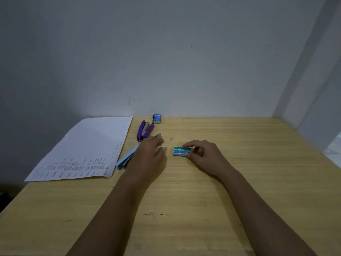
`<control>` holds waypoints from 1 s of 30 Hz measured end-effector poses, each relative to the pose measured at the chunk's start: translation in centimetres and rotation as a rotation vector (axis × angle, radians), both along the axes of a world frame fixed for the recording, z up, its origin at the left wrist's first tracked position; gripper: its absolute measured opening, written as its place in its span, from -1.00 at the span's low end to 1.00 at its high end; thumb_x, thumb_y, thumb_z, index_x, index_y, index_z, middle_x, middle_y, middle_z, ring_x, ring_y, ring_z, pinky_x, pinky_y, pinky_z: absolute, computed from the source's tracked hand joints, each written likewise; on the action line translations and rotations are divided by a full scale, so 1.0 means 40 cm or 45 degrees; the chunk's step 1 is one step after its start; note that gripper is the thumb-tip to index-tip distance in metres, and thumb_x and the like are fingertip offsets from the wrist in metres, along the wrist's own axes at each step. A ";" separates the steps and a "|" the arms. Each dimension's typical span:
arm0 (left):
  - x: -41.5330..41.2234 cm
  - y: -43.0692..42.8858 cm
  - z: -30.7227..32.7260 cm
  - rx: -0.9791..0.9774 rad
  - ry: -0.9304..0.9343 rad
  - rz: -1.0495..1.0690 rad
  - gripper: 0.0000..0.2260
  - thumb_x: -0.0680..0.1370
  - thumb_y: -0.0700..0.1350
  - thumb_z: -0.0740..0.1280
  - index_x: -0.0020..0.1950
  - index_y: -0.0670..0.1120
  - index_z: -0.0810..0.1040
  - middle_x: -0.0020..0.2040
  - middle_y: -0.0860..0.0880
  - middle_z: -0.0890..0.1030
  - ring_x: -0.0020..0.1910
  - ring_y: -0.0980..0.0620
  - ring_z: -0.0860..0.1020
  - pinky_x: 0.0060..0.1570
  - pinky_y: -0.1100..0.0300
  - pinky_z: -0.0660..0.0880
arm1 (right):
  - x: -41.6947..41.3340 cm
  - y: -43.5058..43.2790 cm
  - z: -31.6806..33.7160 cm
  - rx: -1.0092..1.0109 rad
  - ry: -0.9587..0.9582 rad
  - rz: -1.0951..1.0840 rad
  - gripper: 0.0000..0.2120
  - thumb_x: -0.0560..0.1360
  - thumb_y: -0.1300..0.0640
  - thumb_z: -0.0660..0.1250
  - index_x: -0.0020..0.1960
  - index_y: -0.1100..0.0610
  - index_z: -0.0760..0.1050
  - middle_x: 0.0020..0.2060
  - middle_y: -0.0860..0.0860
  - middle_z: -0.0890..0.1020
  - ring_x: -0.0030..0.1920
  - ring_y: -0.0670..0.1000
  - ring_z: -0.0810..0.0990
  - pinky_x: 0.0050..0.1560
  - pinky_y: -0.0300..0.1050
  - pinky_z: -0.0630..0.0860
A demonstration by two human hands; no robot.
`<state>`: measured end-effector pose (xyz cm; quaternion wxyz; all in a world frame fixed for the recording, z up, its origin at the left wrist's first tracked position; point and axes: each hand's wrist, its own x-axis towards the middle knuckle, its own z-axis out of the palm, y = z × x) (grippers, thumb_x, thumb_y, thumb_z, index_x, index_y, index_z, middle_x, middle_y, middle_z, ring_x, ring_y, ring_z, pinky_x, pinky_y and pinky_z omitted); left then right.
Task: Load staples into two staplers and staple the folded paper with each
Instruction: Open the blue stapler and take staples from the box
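My right hand [203, 156] pinches a green staple box [181, 151] that lies flat on the wooden table [239, 182]. My left hand [149, 156] rests over a light blue stapler [127, 158], covering its middle; the stapler's metal front [158, 135] shows past my fingers. Whether the fingers grip it is hidden. A purple stapler [144, 130] lies swung open behind it. A sheet of paper [86, 148] with writing lies flat at the left.
A small blue staple box [156, 118] stands against the wall at the table's back edge. A tiny strip of staples [171, 138] lies between the hands. A wall closes the right side; the table's left edge drops off.
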<state>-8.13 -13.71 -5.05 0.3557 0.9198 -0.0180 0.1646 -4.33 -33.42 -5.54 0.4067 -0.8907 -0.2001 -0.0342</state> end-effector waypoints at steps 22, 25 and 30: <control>0.033 0.035 -0.006 -0.265 0.191 -0.346 -0.84 0.48 -0.09 0.38 0.06 0.05 0.55 -0.06 0.18 0.57 -0.02 0.21 0.54 -0.04 0.32 0.53 | 0.008 -0.032 0.041 -0.054 0.091 0.016 -0.76 0.48 0.17 0.35 0.13 -0.03 0.56 -0.13 -0.29 0.45 -0.08 -0.22 0.46 -0.15 -0.41 0.42; 0.031 0.035 -0.006 -0.347 0.189 -0.357 -0.84 0.46 -0.12 0.41 0.01 0.05 0.55 -0.09 0.14 0.60 -0.03 0.19 0.57 -0.10 0.35 0.54 | 0.003 -0.035 0.041 -0.043 0.103 0.005 -0.76 0.49 0.18 0.35 0.12 -0.03 0.56 -0.07 -0.22 0.49 -0.03 -0.20 0.47 -0.15 -0.40 0.44; 0.033 0.036 -0.009 -0.407 0.211 -0.364 -0.81 0.43 -0.16 0.44 -0.05 0.08 0.54 -0.08 0.09 0.60 -0.01 0.12 0.57 -0.06 0.28 0.57 | -0.004 -0.027 0.039 -0.041 0.058 0.010 -0.79 0.49 0.17 0.35 0.11 0.02 0.57 0.00 -0.13 0.55 0.05 -0.15 0.47 -0.14 -0.41 0.43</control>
